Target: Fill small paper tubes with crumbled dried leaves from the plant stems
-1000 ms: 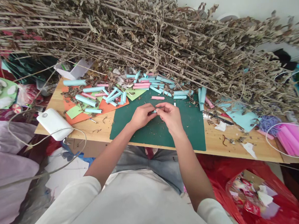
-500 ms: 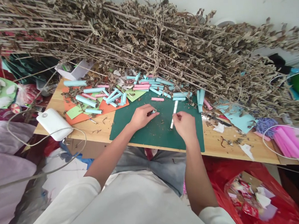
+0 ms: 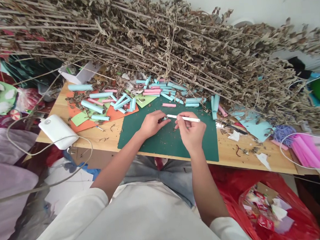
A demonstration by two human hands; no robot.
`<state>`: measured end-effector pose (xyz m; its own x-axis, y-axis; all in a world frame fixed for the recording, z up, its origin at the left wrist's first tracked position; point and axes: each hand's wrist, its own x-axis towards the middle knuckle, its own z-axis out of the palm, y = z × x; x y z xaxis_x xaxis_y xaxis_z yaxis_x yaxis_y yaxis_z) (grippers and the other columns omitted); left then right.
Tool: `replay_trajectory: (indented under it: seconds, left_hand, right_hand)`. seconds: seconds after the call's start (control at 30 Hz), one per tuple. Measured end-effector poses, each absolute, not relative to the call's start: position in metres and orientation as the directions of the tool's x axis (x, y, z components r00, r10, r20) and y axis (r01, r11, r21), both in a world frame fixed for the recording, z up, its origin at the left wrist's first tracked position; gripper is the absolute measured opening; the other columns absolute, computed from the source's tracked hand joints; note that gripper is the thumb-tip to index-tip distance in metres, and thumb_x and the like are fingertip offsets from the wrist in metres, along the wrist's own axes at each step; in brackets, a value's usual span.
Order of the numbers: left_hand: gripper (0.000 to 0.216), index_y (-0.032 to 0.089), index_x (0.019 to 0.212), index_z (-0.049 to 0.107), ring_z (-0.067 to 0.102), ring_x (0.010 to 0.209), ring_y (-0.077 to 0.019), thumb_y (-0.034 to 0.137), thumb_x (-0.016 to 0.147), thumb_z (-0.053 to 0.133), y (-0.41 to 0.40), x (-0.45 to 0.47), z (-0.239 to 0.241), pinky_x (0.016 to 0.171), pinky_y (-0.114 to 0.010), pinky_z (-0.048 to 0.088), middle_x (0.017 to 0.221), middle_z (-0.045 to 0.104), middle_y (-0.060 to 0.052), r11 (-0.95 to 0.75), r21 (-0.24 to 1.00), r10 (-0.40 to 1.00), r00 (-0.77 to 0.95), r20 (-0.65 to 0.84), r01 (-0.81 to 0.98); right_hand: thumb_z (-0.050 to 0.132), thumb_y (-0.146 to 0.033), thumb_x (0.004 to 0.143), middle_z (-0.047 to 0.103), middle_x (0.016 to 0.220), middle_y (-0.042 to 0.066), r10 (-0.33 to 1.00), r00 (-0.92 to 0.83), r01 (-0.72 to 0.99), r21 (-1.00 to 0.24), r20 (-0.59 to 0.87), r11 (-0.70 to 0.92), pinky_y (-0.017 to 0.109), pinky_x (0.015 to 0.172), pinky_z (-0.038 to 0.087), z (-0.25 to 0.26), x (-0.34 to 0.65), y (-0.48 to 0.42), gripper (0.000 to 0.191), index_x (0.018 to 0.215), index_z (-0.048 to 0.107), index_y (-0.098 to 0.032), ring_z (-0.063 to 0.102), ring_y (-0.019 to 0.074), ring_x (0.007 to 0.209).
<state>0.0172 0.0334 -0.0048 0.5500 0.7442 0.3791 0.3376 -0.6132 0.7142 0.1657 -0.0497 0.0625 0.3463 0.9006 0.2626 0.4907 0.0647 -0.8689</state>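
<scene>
My left hand [image 3: 151,123] rests on the dark green cutting mat [image 3: 161,142], fingers pinched on a small light-blue paper roll [image 3: 165,117]. My right hand [image 3: 190,130] grips a thin white stick [image 3: 184,118], held level with its left tip close to the roll. Several blue and pink paper rolls [image 3: 125,100] lie scattered past the mat on orange and green paper sheets [image 3: 79,120].
A big heap of dried leafy branches [image 3: 171,46] covers the back of the wooden table [image 3: 101,137]. A white device [image 3: 57,131] with a cord sits at the left edge. Pink rolls [image 3: 307,150] and blue paper [image 3: 255,128] lie right; a red bag [image 3: 270,203] hangs below.
My right hand left the roll, picked up the white stick from the mat, and has now brought it level toward the roll in my left hand.
</scene>
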Motion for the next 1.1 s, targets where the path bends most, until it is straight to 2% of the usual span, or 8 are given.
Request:
replay_trajectory:
  seconds: [0.13,0.33,0.57,0.73,0.93,1.1]
  left_hand:
    - [0.029,0.016,0.079,0.063,0.052,0.067,-0.0127,0.04,0.094,0.056,0.033,0.017,-0.005,0.063,-0.024,0.038,0.074,0.057,-0.002,-0.606,0.724,0.748,0.547,0.376,0.331]
    - [0.022,0.016,0.086,0.066,0.054,0.07,-0.0133,0.034,0.094,0.055,0.033,0.017,-0.007,0.065,-0.024,0.04,0.079,0.06,-0.004,-0.59,0.733,0.752,0.56,0.348,0.338]
    - [0.03,0.016,0.083,0.064,0.053,0.068,-0.0129,0.042,0.094,0.054,0.033,0.017,-0.007,0.063,-0.024,0.038,0.077,0.059,-0.003,-0.621,0.712,0.738,0.55,0.391,0.327]
    - [0.035,0.016,0.08,0.063,0.053,0.069,-0.014,0.045,0.095,0.051,0.033,0.016,-0.006,0.064,-0.025,0.038,0.076,0.058,-0.003,-0.618,0.715,0.735,0.564,0.376,0.328]
    - [0.035,0.016,0.081,0.065,0.053,0.069,-0.0146,0.044,0.096,0.05,0.033,0.016,-0.006,0.066,-0.025,0.04,0.077,0.058,-0.004,-0.608,0.722,0.738,0.57,0.361,0.33]
    - [0.034,0.016,0.081,0.064,0.054,0.07,-0.0145,0.042,0.096,0.05,0.033,0.017,-0.006,0.066,-0.025,0.04,0.077,0.058,-0.004,-0.603,0.724,0.74,0.575,0.35,0.336]
  right_hand:
    - [0.058,-0.041,0.09,0.068,0.071,0.0,0.883,0.357,0.507,-0.857,0.305,0.091,0.024,0.058,0.051,0.063,0.167,-0.052,0.021,0.091,0.063,-0.021,0.066,0.013,0.058]
    - [0.057,-0.041,0.091,0.064,0.064,-0.001,0.881,0.346,0.581,-0.811,0.323,0.07,0.023,0.055,0.048,0.056,0.168,-0.056,0.023,0.084,0.062,-0.02,0.06,0.0114,0.052]
    - [0.055,-0.041,0.092,0.066,0.067,0.0,0.868,0.355,0.558,-0.824,0.347,0.101,0.024,0.058,0.049,0.055,0.168,-0.047,0.022,0.088,0.061,-0.02,0.062,0.0122,0.054]
    - [0.052,-0.043,0.093,0.065,0.065,0.0,0.913,0.235,0.653,-0.75,0.332,0.105,0.024,0.057,0.047,0.065,0.167,-0.039,0.025,0.087,0.062,-0.02,0.059,0.012,0.052]
    - [0.052,-0.038,0.093,0.068,0.07,0.003,0.942,0.009,0.796,-0.573,0.334,0.195,0.027,0.063,0.045,0.082,0.164,-0.025,0.022,0.089,0.066,-0.02,0.062,0.0163,0.06]
    - [0.049,-0.035,0.095,0.071,0.079,0.006,0.947,-0.007,0.811,-0.553,0.32,0.192,0.027,0.065,0.045,0.081,0.164,-0.017,0.024,0.095,0.066,-0.018,0.063,0.0175,0.063]
